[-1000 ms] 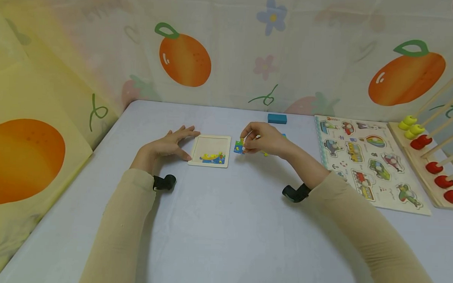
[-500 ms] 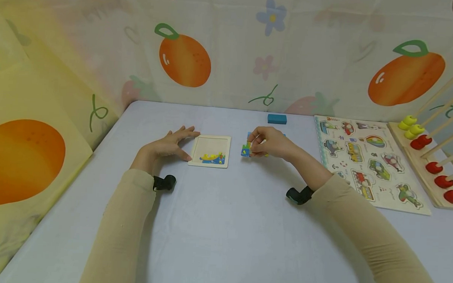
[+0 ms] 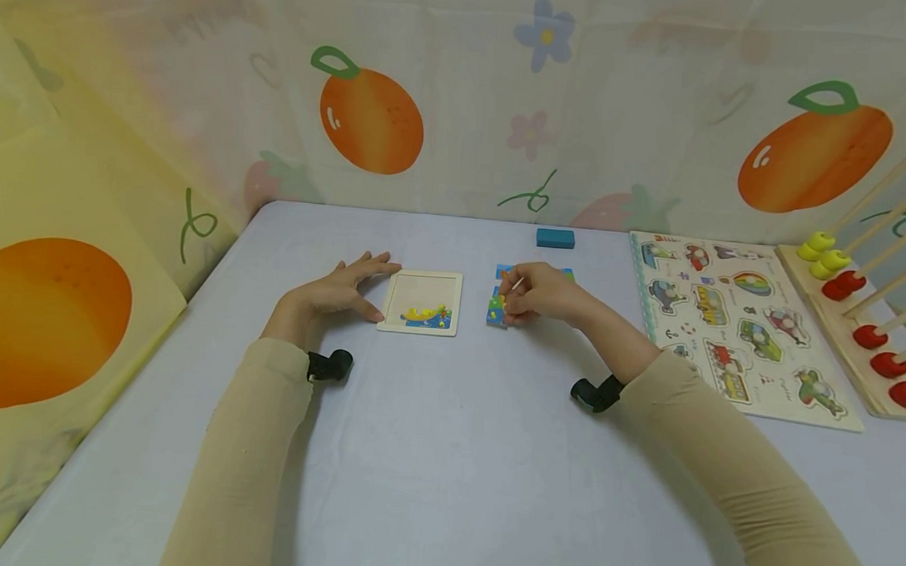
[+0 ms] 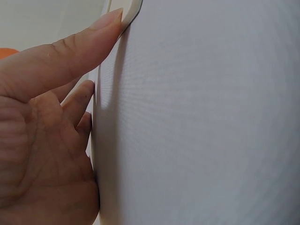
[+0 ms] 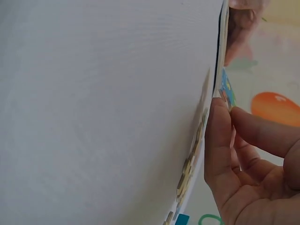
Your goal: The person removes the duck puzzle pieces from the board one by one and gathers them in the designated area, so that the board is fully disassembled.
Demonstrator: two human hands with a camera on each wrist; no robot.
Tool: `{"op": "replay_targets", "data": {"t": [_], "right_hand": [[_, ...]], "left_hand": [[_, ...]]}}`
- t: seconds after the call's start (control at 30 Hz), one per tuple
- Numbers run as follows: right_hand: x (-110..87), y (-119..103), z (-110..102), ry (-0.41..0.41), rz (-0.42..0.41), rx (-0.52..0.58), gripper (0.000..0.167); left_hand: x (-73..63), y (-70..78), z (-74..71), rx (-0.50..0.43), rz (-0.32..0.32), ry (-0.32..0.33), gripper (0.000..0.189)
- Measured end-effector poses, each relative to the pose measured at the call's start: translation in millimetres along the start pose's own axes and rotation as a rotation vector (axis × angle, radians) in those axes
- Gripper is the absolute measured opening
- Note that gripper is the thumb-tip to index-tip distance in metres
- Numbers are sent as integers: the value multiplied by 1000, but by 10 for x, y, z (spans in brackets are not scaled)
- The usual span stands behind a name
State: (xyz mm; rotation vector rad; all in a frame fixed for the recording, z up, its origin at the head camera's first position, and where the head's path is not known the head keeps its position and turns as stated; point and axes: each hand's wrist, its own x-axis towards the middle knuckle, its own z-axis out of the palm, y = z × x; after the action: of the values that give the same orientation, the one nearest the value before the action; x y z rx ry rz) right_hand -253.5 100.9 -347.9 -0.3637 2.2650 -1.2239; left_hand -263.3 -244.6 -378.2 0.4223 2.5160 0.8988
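My left hand (image 3: 331,291) lies at the left side of a square wooden puzzle tray (image 3: 419,289), thumb and fingers touching its edge with the fingers spread. Fitted pieces with a yellow and blue picture (image 3: 425,316) fill the lower right part of the tray. To the tray's right, my right hand (image 3: 546,293) pinches a blue and green puzzle piece (image 3: 496,314) between thumb and fingertips. The right wrist view shows that piece (image 5: 227,89) tilted above the table. More puzzle pieces (image 3: 503,271) lie behind the right hand, partly hidden by it.
A blue block (image 3: 555,238) sits near the table's back edge. On the right lie a picture puzzle board (image 3: 744,326) and a wooden bead frame (image 3: 833,330) with upright rods and red and yellow beads. A printed cloth hangs behind the table.
The right hand has drawn back from the tray, rightward and slightly nearer the person, with the puzzle piece, which has turned. The left hand and tray stay in place.
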Motion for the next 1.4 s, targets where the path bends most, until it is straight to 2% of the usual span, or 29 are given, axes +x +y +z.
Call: {"op": "replay_targets", "data": {"t": [0.3, 0.53, 0.97, 1.4], "right_hand": [[15, 4, 42, 15, -5, -62, 26], [8, -8, 67, 19, -1, -62, 23], [5, 1, 65, 48, 25, -139, 21], [25, 13, 64, 81, 37, -189, 20]], "left_hand": [[-13, 18, 1, -17, 0, 1, 87], [-35, 25, 0, -24, 4, 0, 87], [-21, 41, 1, 12, -4, 2, 87], [-19, 38, 6, -1, -3, 4, 87]]}}
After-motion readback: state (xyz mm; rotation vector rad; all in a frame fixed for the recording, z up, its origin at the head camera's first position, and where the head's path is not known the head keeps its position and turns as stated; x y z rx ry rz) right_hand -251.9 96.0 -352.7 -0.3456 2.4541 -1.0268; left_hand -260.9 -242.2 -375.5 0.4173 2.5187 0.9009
